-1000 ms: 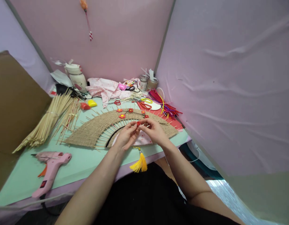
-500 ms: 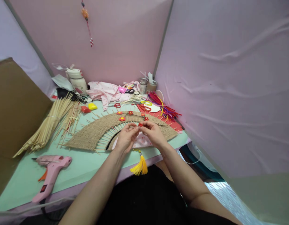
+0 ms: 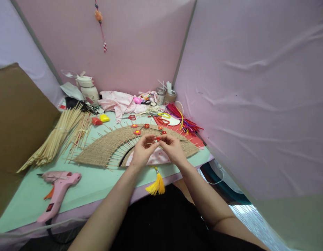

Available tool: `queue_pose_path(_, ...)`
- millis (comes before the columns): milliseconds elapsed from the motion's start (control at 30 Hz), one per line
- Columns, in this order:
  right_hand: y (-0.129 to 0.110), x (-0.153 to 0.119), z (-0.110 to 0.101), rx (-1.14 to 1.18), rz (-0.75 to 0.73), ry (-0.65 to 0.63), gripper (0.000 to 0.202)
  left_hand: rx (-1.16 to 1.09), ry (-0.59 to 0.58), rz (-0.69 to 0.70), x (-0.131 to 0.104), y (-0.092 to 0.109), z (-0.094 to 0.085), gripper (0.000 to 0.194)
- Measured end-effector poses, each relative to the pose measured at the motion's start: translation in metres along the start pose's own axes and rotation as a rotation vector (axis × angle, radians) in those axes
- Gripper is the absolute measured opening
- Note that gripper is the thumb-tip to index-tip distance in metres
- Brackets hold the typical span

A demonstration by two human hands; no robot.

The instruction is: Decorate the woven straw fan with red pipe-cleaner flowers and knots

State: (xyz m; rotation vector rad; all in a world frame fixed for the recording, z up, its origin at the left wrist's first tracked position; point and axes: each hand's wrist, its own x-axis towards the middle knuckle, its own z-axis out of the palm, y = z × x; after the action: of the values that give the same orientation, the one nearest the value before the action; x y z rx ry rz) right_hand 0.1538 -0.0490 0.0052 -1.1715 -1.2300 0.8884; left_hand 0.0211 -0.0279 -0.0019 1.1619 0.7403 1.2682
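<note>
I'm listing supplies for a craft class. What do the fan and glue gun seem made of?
Fan: matte, coarse twine, perhaps jute, judging by its rough brown weave; slim, pale sticks look like bamboo or wood.
Glue gun: likely hard plastic, smooth pink with faint sheen.

The small red piece (image 3: 158, 138) is partly covered by fingertips; its shape is indeterminate. The upper end of the hanging cord (image 3: 101, 30) is cut off by the top edge.

A craft workspace is seen here, the counter (image 3: 96, 184) spread with a glue gun (image 3: 58, 188), scissors (image 3: 164, 120) and bundled sticks (image 3: 55, 136).
</note>
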Motion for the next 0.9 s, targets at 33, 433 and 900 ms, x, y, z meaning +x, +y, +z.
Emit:
queue_pose_path(33, 0.0, -0.001, 0.0, -0.028, -0.016, 0.001, 0.013, -0.024, -0.016, -0.006, 0.0, 0.001, 0.001, 0.032)
queue_pose_path(433, -0.009, -0.01, -0.008, -0.363, -0.201, -0.015, 0.019, -0.107, -0.081, -0.296, 0.0, 0.003, -0.004, 0.017)
queue_pose_path(900, -0.022, -0.017, -0.014, -0.405, -0.199, 0.004, 0.025, -0.115, -0.135, -0.175, -0.001, 0.005, -0.002, 0.014)
